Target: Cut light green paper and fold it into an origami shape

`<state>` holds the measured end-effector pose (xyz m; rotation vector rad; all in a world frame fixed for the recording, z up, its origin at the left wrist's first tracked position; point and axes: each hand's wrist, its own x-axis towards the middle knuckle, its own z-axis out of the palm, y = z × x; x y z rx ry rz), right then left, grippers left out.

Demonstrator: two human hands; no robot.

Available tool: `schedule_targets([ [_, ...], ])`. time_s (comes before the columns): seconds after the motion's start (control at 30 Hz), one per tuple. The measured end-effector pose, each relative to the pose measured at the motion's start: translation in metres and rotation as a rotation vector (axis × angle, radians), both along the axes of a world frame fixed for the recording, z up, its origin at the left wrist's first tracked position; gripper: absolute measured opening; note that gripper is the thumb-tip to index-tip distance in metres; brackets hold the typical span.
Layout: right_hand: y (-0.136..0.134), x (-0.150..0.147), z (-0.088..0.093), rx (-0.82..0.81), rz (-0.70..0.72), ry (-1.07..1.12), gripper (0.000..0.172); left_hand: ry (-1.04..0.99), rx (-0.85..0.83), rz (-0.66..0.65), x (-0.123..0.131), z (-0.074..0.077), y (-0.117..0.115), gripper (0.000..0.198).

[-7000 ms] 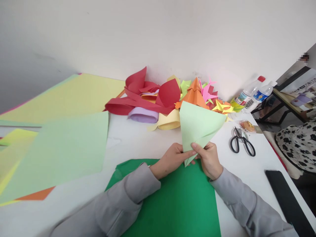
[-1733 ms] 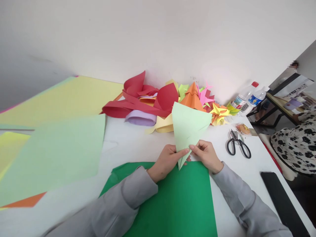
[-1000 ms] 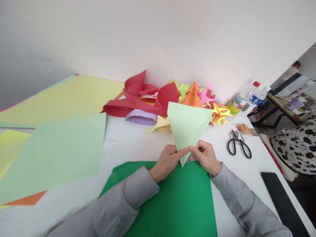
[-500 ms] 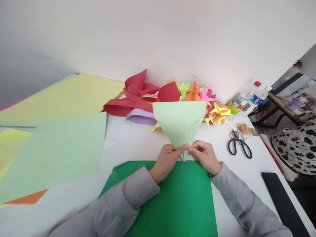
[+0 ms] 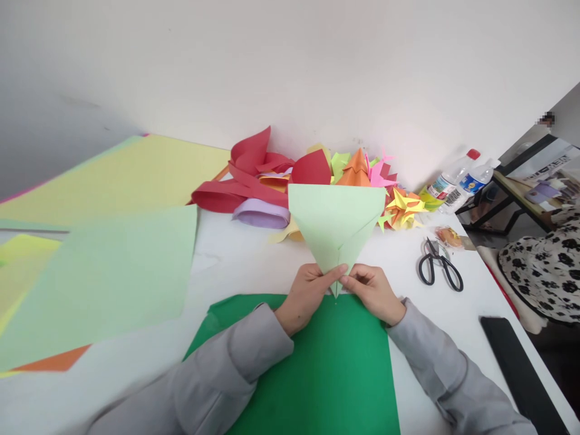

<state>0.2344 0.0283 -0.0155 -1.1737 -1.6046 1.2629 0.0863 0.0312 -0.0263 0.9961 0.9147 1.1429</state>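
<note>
The left hand (image 5: 308,297) is clamped, thumb on top, on the folded pale green paper (image 5: 335,211) near its pointed lower end, and the right hand (image 5: 375,293) pinches it from the other side. Its wide edge faces up, its tip above the dark green sheet (image 5: 321,368) on the white counter (image 5: 226,257), with black-handled scissors (image 5: 436,251) lying to the right

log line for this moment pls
left hand: holds folded pale green paper | right hand: holds same paper | beneath: dark green sheet | scissors: untouched
</note>
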Motion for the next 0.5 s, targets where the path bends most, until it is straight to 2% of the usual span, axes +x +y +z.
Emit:
schedule_targets([
  [0.17,-0.0010,-0.0013,0.0014,-0.005,0.014,-0.032,0.042,-0.001,-0.008,-0.030,-0.0004,0.0006,-0.0003,0.028],
  [0.37,-0.0028,-0.0006,-0.0031,-0.009,0.061,-0.112,0.042,-0.172,-0.077,-0.052,0.0022,0.0052,-0.0015,0.022],
  [0.5,-0.0031,-0.0001,-0.0036,-0.021,0.061,-0.111,0.044,-0.188,-0.098,-0.072,0.0021,0.0053,-0.0020,0.022],
])
